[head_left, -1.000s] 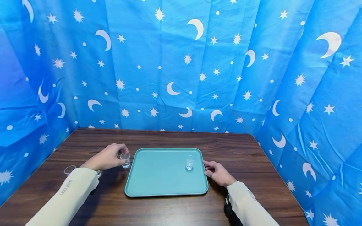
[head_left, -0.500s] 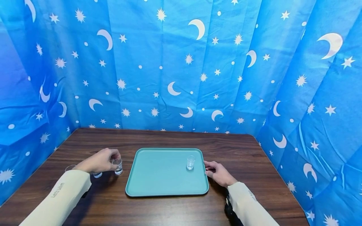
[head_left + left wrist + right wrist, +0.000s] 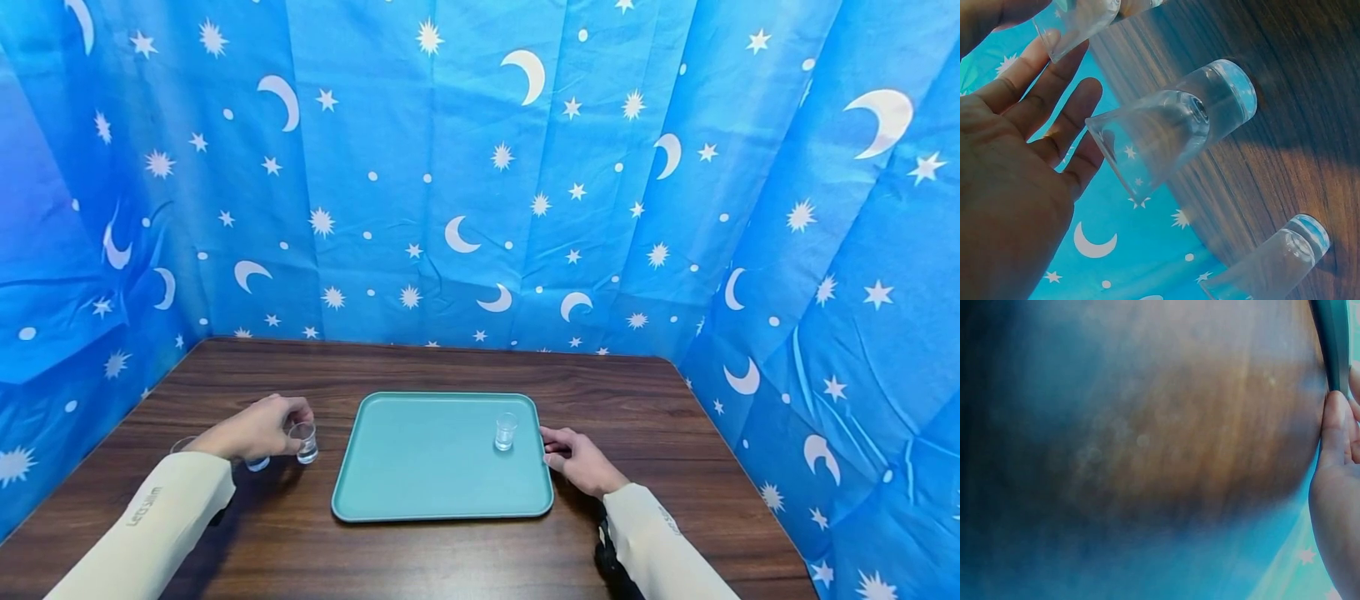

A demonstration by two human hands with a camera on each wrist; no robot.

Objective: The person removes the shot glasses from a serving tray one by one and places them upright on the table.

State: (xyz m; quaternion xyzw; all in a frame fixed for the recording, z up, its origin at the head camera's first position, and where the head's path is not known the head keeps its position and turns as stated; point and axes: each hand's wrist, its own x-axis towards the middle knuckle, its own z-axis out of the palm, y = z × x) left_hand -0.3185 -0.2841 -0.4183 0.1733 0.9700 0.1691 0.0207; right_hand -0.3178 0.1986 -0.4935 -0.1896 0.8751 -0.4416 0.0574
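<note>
My left hand (image 3: 262, 427) pinches a clear shot glass (image 3: 306, 443) between thumb and fingers, upright and low over the table left of the tray. In the left wrist view this shot glass (image 3: 1082, 25) is cut off at the top, under the fingertips. A second shot glass (image 3: 1179, 128) stands by the little finger, and a third (image 3: 1279, 259) lies farther off at the lower right. My right hand (image 3: 585, 462) holds the right rim of the green tray (image 3: 435, 475); in the right wrist view its thumb (image 3: 1334, 415) lies against the tray's edge (image 3: 1336, 350).
One more shot glass (image 3: 506, 433) stands upright on the right part of the tray. The dark wooden table (image 3: 420, 558) is bounded at the back and sides by a blue curtain (image 3: 465, 192) with moons and stars.
The left hand has moved left and slightly toward the person with the shot glass, away from the tray's left edge. The right hand and tray stay in place.
</note>
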